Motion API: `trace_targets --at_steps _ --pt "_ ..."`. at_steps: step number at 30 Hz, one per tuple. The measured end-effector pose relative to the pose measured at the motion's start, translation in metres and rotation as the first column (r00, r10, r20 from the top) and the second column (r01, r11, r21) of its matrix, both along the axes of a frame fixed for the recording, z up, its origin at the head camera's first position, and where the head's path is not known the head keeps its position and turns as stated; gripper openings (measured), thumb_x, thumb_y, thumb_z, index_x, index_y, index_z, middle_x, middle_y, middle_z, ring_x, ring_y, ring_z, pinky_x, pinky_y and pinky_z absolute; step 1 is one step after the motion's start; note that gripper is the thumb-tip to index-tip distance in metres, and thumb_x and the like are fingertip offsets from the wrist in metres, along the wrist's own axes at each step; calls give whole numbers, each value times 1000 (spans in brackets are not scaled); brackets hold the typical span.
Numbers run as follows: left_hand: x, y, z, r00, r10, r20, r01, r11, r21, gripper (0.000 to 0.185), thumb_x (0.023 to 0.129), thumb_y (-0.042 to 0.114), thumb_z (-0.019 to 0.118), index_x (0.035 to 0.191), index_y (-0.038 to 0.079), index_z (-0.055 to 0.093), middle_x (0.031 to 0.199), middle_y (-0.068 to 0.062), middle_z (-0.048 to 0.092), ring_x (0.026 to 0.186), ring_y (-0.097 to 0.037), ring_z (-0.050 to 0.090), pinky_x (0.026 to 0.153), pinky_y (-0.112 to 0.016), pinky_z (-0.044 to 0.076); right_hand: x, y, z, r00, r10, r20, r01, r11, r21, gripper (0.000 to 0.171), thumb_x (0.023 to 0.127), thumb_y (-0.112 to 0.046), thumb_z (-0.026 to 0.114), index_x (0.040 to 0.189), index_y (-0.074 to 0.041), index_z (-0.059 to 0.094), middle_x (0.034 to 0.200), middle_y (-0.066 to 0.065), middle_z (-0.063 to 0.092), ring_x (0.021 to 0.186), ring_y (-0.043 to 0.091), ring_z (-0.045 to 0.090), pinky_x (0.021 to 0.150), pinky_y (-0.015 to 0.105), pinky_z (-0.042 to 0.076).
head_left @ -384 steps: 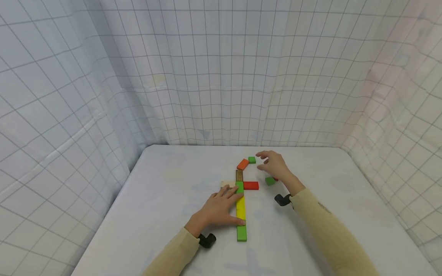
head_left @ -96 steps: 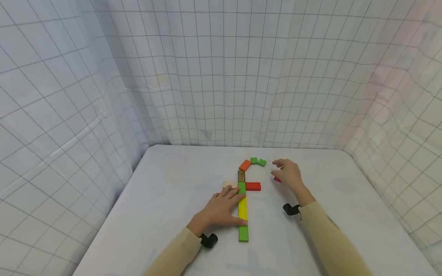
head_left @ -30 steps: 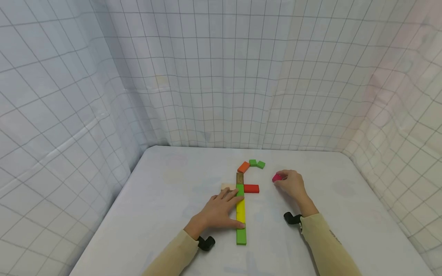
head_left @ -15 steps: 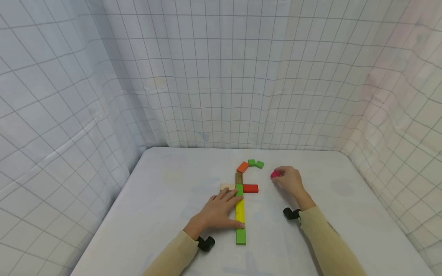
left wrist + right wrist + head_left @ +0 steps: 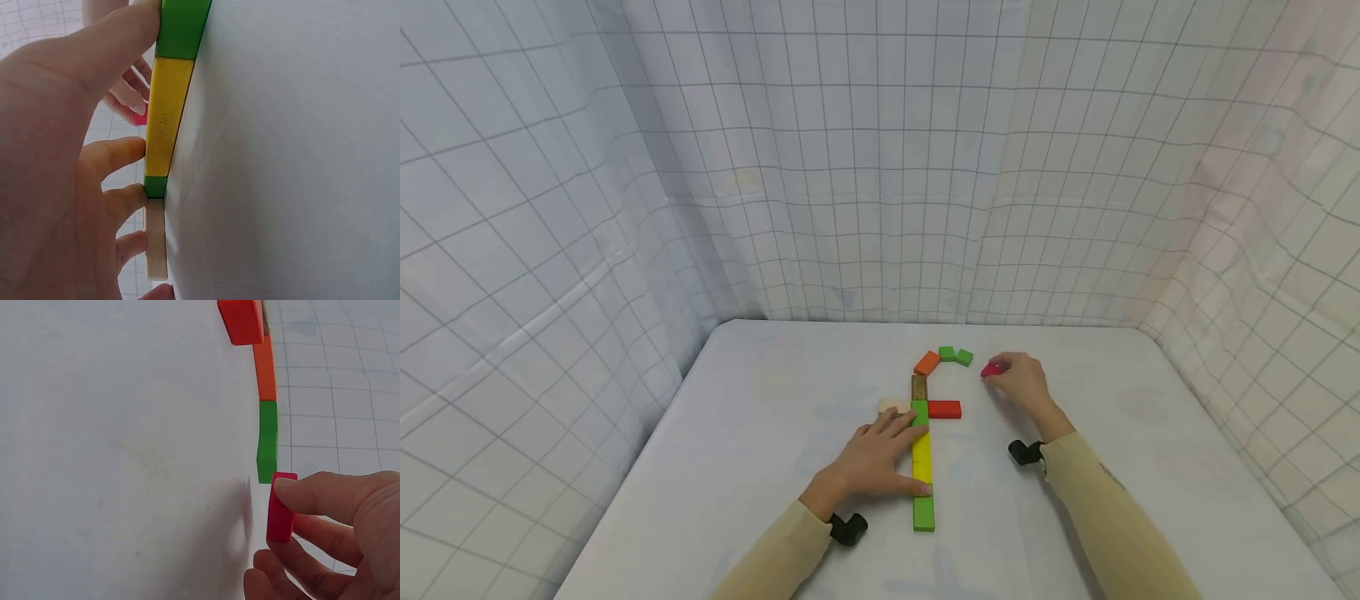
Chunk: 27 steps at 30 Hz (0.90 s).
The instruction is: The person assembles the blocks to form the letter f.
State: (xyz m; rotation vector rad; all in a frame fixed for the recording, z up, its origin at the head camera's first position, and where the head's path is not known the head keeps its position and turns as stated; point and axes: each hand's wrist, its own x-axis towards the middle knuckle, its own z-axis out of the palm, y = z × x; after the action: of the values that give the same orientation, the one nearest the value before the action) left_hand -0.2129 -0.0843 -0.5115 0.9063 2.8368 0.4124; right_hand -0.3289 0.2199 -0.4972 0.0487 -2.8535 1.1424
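My right hand [image 5: 1017, 379] pinches a small pink block [image 5: 991, 369] [image 5: 280, 507] just above the table, a little right of two small green blocks [image 5: 956, 356] [image 5: 267, 442] and an orange block [image 5: 927, 362] [image 5: 265, 367]. My left hand [image 5: 880, 454] [image 5: 69, 162] lies flat with straight fingers against a column of blocks: green [image 5: 923, 513], yellow [image 5: 922, 457] [image 5: 167, 114], green [image 5: 920, 412], then brown [image 5: 919, 387]. A red block [image 5: 944, 409] [image 5: 241, 320] juts right from the column and a pale wooden block [image 5: 892, 405] [image 5: 155, 239] juts left.
The white table [image 5: 760, 433] is walled by gridded white cloth [image 5: 880, 167] at the back and both sides. Black wrist-camera mounts [image 5: 848, 527] sit at both sleeves.
Over the last second my right hand has carried the pink block up and to the left, closer to the two green blocks. The left hand has stayed on the column.
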Motion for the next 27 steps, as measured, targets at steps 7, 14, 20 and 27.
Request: trace_targets --at_steps 7,14,20,27 --pt "0 -1 0 1000 0 0 0 1000 4 98 78 85 55 158 33 32 167 4 18 152 -29 12 110 -60 29 -7 -8 5 1000 13 3 -13 999 38 34 87 -13 76 119 -3 71 107 16 69 95 30 59 78 41 52" --pt "0 -1 0 1000 -3 1 2 1000 8 98 79 84 56 159 33 32 167 4 18 152 -29 12 110 -60 29 -13 -15 6 999 -1 32 -1 997 71 33 88 -15 76 118 -5 70 105 14 67 93 30 58 77 40 51" --pt "0 -1 0 1000 3 8 -3 1000 1 99 77 86 54 159 34 31 167 5 17 153 -28 11 111 -60 29 -18 -18 3 998 -21 53 17 996 86 33 88 -17 76 117 -5 69 102 13 66 92 30 58 77 40 50" --pt "1 0 0 1000 2 11 -2 1000 3 99 78 85 55 159 33 32 167 5 17 153 -28 11 111 -60 28 -24 -19 -1 999 -28 42 23 994 106 33 86 -19 77 115 -5 70 100 12 68 89 28 60 73 39 49"
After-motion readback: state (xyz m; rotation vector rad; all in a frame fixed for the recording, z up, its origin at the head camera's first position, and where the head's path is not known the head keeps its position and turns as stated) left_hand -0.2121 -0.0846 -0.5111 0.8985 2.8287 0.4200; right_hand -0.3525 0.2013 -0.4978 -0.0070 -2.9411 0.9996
